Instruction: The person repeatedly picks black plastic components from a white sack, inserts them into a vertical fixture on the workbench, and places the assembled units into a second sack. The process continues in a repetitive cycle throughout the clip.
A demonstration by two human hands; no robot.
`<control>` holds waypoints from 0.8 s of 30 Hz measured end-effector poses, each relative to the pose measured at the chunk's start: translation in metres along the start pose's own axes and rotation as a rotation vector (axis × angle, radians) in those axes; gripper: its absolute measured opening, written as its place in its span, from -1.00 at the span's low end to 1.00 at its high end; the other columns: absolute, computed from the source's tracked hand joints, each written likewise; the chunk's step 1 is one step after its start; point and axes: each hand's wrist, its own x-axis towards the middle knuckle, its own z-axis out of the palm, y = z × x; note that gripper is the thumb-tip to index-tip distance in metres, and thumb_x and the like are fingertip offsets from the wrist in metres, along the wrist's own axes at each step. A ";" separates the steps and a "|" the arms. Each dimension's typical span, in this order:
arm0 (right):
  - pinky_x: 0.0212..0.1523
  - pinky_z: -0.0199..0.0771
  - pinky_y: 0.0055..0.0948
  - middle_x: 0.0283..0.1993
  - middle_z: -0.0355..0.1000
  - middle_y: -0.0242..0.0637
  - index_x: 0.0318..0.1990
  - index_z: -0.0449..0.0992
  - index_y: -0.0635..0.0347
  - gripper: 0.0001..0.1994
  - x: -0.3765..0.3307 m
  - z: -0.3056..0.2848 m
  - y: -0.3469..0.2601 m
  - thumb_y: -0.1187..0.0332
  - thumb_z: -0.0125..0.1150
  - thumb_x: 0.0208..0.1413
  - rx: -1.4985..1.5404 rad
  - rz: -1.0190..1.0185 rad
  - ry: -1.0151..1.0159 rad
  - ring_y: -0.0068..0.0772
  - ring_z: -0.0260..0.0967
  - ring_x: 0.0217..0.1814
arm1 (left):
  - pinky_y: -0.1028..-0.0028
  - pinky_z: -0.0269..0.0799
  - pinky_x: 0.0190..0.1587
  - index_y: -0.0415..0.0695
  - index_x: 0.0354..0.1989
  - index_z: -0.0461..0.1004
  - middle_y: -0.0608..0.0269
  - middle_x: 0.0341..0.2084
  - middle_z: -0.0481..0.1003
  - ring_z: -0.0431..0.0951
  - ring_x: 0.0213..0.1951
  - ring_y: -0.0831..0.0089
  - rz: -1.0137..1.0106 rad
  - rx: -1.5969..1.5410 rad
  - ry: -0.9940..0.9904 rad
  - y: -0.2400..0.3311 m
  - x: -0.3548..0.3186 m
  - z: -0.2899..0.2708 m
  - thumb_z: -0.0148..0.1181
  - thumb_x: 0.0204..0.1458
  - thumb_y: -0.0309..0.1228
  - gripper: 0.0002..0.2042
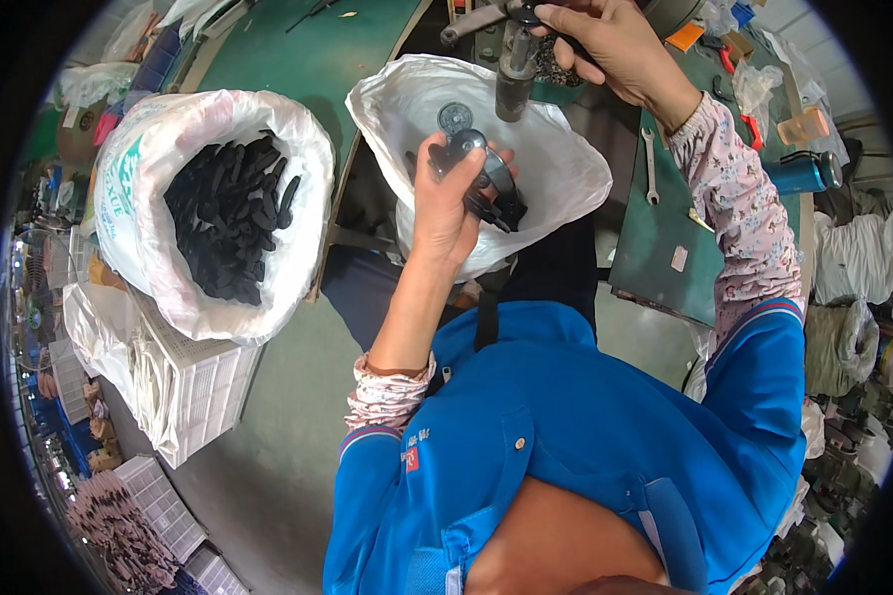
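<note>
Head view: upper middle, the left hand [451, 203] grips black parts [506, 188], likely light, hard and slippery; hold their middles. The right hand [615, 50] has fingers round a black knob [523, 14].

Sack [308, 178] at left with parts [230, 223] inside, crate [213, 397] beneath or beside it, open bag [571, 164] in the middle, left hand [448, 193] over its mouth, right hand [610, 48] beyond and rightward, wrench [651, 167] on the bench [655, 263] at right, bottle [800, 176] farther right.
</note>
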 end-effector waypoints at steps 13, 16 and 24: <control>-0.22 0.42 -0.58 -0.30 0.44 -0.33 -0.18 0.41 0.35 -0.84 -0.051 0.042 0.139 0.50 0.18 0.10 -0.282 -0.201 -0.079 -0.59 0.41 -0.26 | 0.35 0.54 -0.22 -0.10 -0.04 0.22 0.22 -0.35 0.46 0.53 -0.29 0.39 -0.041 0.059 0.031 -0.019 -0.004 0.003 0.13 0.10 -0.48 -0.71; -0.19 0.39 -0.60 -0.35 0.43 -0.34 -0.19 0.38 0.30 -0.89 -0.049 0.037 0.134 0.50 0.11 0.14 -0.162 -0.275 0.006 -0.59 0.41 -0.28 | 0.34 0.56 -0.26 -0.14 -0.05 0.19 0.18 -0.40 0.45 0.54 -0.33 0.37 -0.063 0.131 -0.012 -0.013 -0.006 0.004 0.10 0.10 -0.51 -0.72; -0.44 0.33 -0.67 -0.38 0.42 -0.42 0.11 0.40 0.18 -0.69 -0.054 0.041 0.126 0.42 0.03 0.21 -0.310 -0.355 0.018 -0.71 0.34 -0.38 | 0.34 0.59 -0.29 -0.20 -0.01 0.19 0.17 -0.42 0.45 0.55 -0.41 0.38 -0.020 0.358 -0.149 -0.010 -0.010 0.009 0.05 0.11 -0.56 -0.72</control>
